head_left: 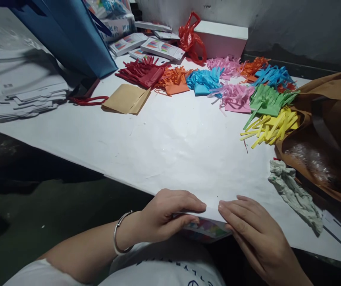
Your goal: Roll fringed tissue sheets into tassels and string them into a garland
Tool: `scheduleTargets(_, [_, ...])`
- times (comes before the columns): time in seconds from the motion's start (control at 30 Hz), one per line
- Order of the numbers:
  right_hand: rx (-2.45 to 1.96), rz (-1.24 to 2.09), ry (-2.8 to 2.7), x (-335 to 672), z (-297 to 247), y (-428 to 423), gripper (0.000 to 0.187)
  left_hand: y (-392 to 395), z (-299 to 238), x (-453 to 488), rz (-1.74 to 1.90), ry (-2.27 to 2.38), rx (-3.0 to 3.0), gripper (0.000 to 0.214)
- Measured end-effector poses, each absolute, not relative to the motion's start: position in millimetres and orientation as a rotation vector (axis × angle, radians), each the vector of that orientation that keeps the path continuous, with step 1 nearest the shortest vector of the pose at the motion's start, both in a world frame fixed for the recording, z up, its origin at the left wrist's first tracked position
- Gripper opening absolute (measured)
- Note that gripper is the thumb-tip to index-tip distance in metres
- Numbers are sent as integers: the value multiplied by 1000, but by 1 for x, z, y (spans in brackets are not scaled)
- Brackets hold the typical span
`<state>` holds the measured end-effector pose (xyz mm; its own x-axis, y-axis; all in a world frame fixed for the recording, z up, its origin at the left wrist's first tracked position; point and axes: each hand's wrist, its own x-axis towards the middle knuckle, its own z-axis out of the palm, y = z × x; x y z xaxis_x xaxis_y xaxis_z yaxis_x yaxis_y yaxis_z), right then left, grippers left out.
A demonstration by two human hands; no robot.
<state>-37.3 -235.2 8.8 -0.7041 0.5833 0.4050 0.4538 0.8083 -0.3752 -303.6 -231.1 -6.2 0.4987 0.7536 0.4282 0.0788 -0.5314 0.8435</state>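
My left hand [166, 214] pinches the near edge of a small packet with a coloured print [207, 230], thumb under and fingers on top. It wears a metal bangle at the wrist. My right hand [249, 230] grips the same packet from the right, fingers laid over its top edge. The packet sits at the front edge of the white table sheet [164, 147], partly tucked under it and half hidden by my fingers.
Fringed cut paper lies in piles at the back: red [143, 71], orange [173, 79], blue [203, 81], pink [236, 97], green [267, 101], yellow [273, 127]. A tan sheet stack [127, 99], a crumpled cloth [295, 192], a brown bag [331, 131], a blue bag [72, 35] and white sheets [24, 91] surround them.
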Motion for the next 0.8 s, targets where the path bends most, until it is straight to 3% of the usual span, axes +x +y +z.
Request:
scheduleTargets(0.13, [-720, 133, -2585, -44, 25, -230, 36, -230, -4, -300, 1013, 654, 1917, 43])
scheduleTargets(0.27, [-635, 501, -2539, -60, 35, -223, 37, -238, -4, -290, 1057, 672, 1805, 71])
scheduleTargets(0.43, [-600, 812, -2529, -61, 40, -212, 44, -251, -10, -279, 1246, 897, 1708, 65])
scheduleTargets(0.6, [-545, 789, -2581, -53, 38, -203, 43, -252, -5, -280, 1176, 794, 1682, 78])
scheduleTargets(0.8, [-554, 546, -2618, -61, 30, -216, 41, -253, -9, -276, 1192, 834, 1595, 71])
